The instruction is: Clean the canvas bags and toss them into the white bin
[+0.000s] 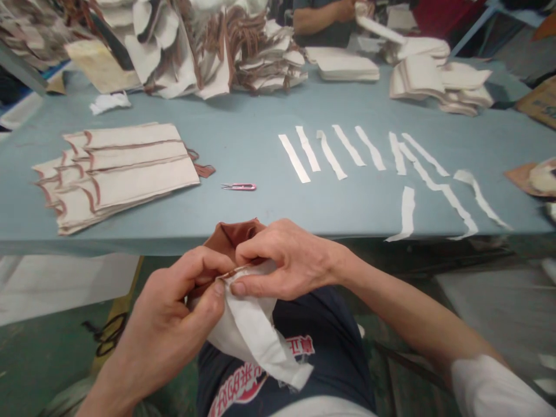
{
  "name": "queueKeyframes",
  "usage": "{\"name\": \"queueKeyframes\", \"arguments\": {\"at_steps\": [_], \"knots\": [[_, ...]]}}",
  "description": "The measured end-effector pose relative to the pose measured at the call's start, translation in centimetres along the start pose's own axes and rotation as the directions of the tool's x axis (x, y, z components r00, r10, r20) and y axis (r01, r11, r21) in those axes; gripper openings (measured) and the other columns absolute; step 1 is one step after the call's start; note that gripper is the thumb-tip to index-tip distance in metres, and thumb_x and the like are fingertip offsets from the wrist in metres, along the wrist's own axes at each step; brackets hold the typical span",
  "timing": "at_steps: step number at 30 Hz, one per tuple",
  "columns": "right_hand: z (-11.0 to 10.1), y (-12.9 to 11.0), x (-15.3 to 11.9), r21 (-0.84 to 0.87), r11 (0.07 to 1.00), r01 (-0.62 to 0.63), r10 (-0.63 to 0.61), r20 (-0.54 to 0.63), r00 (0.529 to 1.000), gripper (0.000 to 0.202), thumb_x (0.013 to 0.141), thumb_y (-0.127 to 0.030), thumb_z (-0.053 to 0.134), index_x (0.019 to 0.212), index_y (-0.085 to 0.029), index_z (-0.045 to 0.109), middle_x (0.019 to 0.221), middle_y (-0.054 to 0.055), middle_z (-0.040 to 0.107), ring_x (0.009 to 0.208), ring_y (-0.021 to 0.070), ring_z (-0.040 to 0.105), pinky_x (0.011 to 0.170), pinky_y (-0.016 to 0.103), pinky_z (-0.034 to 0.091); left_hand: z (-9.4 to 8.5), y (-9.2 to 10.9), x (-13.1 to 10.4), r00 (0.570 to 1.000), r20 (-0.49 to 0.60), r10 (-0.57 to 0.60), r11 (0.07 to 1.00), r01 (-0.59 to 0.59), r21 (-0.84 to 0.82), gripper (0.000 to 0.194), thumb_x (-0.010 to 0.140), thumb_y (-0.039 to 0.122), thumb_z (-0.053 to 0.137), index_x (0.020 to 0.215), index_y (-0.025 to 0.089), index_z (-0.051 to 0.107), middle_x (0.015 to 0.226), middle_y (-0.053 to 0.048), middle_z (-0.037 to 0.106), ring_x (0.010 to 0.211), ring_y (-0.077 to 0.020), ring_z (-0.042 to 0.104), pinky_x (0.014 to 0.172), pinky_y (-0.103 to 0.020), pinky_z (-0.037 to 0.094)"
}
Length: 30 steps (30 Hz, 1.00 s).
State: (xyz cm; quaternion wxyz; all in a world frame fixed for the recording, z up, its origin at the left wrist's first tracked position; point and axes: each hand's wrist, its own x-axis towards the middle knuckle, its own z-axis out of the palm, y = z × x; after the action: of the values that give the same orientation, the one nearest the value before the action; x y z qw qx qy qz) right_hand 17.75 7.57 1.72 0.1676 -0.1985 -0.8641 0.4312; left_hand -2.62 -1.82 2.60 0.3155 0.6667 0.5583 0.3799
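Observation:
Both hands work close together over my lap, in front of the table's edge. My left hand [186,313] pinches the seam edge of a sewn brown-and-white fabric piece [230,237] between thumb and forefinger. Right beside it, my right hand [282,260] pinches the same edge, thumb below and bent forefinger on top. A white strip [264,341] hangs down from the pinched edge towards my dark apron [339,341]. The brown side of the piece shows beyond my fingers, partly hidden by them. Pink thread snips [240,187] lie on the table just ahead.
On the blue table [243,127], a stack of sewn pieces [139,165] lies left. Several loose white strips [330,153] are spread at the right. Large fabric piles [186,52] stand at the back. Across the table, a person's arm [319,17] is near more stacked pieces [343,63].

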Motion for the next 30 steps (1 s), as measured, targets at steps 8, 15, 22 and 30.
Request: {"name": "queueKeyframes", "arguments": {"at_steps": [8,15,22,30], "knots": [[1.1,0.5,0.7,0.445,0.886,-0.130,0.067,0.154,0.986,0.044,0.094,-0.043,0.073,0.066,-0.023,0.046,0.061,-0.009,0.035,0.058,0.0082,0.034,0.055,0.024,0.025,0.6,-3.4,-1.4,0.959,-0.123,0.257,0.965,-0.247,0.088,0.021,0.090,0.014,0.065,0.093,0.030,0.078,0.075,0.005,0.082,0.057,-0.0144,0.075,0.055,-0.020,0.055],[4.4,0.9,-0.1,0.836,0.485,-0.255,0.139,0.215,0.967,0.061,0.087,-0.077,0.077,0.072,-0.022,0.055,0.061,-0.007,0.045,0.052,0.0079,0.035,0.047,0.023,0.028,2.1,-5.8,-2.0,0.858,-0.150,0.492,0.867,-0.468,0.169,0.024,0.091,0.011,0.061,0.095,0.030,0.076,0.061,0.003,0.076,0.047,-0.0157,0.070,0.052,-0.026,0.055],[5.9,1.4,-0.8,0.871,0.436,-0.225,0.241,0.128,0.962,0.062,0.085,-0.075,0.080,0.073,-0.023,0.049,0.064,-0.009,0.043,0.055,0.0075,0.034,0.049,0.023,0.027,2.0,-5.7,-1.1,0.777,-0.053,0.627,0.748,-0.581,0.322,0.023,0.090,0.006,0.062,0.099,0.025,0.072,0.075,-0.003,0.082,0.062,-0.0171,0.077,0.061,-0.026,0.060],[0.9,-0.6,-2.3,0.070,0.997,-0.027,0.023,0.064,0.998,0.034,0.111,-0.036,0.045,0.080,-0.022,0.047,0.074,-0.003,0.047,0.072,0.0140,0.041,0.070,0.031,0.031,1.5,-4.2,-0.4,0.687,0.048,0.725,0.598,-0.663,0.449,0.023,0.097,0.000,0.058,0.104,0.020,0.065,0.069,0.006,0.070,0.060,-0.0088,0.062,0.065,-0.021,0.051]]}}
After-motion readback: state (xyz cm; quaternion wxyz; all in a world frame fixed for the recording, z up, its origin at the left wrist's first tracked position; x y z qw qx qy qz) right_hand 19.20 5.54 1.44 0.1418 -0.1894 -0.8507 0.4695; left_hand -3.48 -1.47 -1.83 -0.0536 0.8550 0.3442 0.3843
